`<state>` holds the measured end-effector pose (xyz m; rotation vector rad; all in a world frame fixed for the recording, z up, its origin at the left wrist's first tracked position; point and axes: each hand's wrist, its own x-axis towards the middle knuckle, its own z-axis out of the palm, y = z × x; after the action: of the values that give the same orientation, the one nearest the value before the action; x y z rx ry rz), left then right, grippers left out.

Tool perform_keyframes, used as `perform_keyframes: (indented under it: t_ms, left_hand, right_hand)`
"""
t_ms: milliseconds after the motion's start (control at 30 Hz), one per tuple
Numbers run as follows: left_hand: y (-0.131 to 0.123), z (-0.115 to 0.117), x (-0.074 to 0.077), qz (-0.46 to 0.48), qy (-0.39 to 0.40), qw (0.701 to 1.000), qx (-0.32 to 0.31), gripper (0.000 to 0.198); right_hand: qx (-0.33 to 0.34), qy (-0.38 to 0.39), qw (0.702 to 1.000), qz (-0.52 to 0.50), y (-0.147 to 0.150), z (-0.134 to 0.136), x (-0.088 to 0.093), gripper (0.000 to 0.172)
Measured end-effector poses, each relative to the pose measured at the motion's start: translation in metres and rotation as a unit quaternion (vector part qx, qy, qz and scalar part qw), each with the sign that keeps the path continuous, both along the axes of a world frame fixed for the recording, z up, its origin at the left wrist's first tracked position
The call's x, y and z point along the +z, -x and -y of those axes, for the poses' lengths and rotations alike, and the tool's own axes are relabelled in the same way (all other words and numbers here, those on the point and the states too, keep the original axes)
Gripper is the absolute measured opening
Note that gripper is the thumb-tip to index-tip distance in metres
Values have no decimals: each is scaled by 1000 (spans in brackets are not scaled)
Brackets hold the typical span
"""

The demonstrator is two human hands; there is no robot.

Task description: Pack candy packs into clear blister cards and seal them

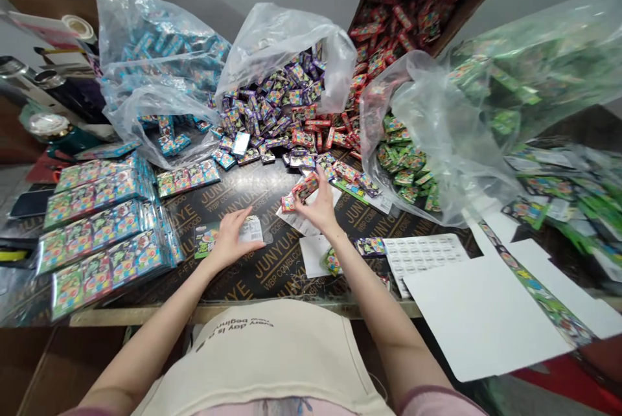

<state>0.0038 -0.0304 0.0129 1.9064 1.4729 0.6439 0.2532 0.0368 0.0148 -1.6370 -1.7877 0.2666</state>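
Observation:
My right hand (318, 208) pinches a small red candy-type box (305, 188) between thumb and fingers, above the middle of the table. Just left of its fingertips is another small red box (287, 203); whether the hand grips it too, I cannot tell. My left hand (230, 240) lies with thumb and fingers apart over a flat clear pack with a green printed part (205, 240) and a white label (251, 229). Under my right wrist a green packet (332, 262) rests on a white card (311, 254), partly hidden by the forearm.
Plastic bags spill blue boxes (173, 144), purple boxes (272, 105) and green boxes (405, 163); red boxes (376, 59) pour from a carton. Stacked filled packs (109, 254) stand at left. A sticker sheet (422, 254) and white cards (481, 319) lie at right.

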Motion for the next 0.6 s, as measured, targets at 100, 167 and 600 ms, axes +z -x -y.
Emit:
perform_keyframes:
  t_ms: [100, 167, 600]
  left_hand:
    - [-24, -6, 13, 215, 118, 968, 52, 48]
    - [-33, -12, 17, 322, 180, 923, 109, 37]
    - [-20, -9, 22, 355, 296, 878, 120, 46]
  right_hand:
    - [120, 19, 992, -13, 37, 31, 17, 89]
    - [136, 29, 990, -23, 49, 46, 20, 87]
    - [326, 34, 945, 14, 34, 64, 29, 74]
